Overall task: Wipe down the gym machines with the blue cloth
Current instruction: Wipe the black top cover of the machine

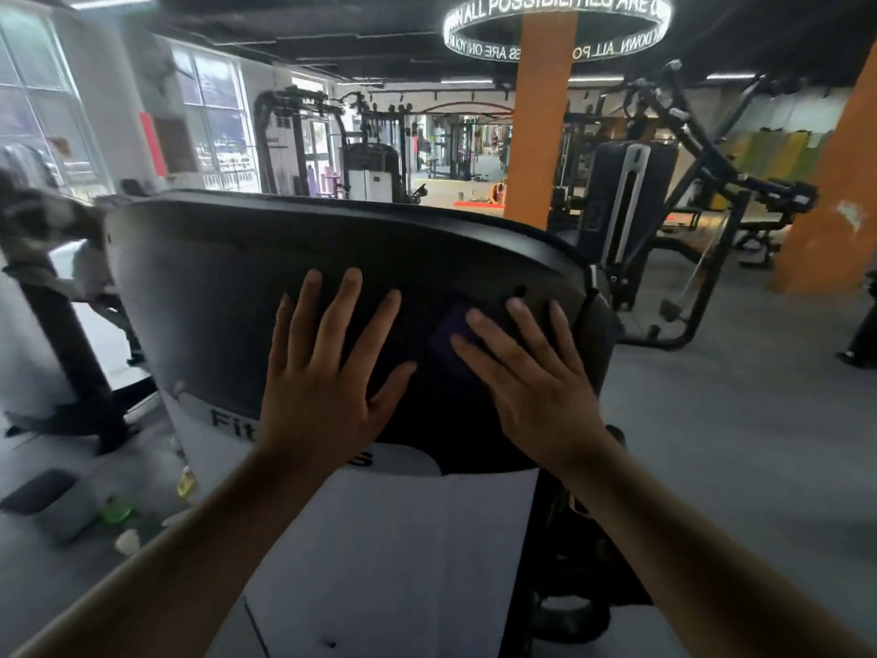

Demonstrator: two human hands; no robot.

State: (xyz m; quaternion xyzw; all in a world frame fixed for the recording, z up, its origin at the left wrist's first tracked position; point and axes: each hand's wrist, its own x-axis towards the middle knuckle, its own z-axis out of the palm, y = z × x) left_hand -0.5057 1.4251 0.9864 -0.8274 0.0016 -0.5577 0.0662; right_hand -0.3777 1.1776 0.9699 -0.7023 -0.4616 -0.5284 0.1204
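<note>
Most of the blue cloth [448, 346] is hidden beneath the right hand [531, 382], which lies flat near the right edge of the black machine cover [213, 277]; only a dark patch shows. The wrist of the left hand [322, 387] covers the middle of lettering [228, 417] that begins "Fit". Both forearms are cut off at the bottom. A machine frame [42, 230] at far left is blurred. Small floor items [116, 512] are too blurred to identify. The lit ring sign [555, 7] is cropped at the top.
</note>
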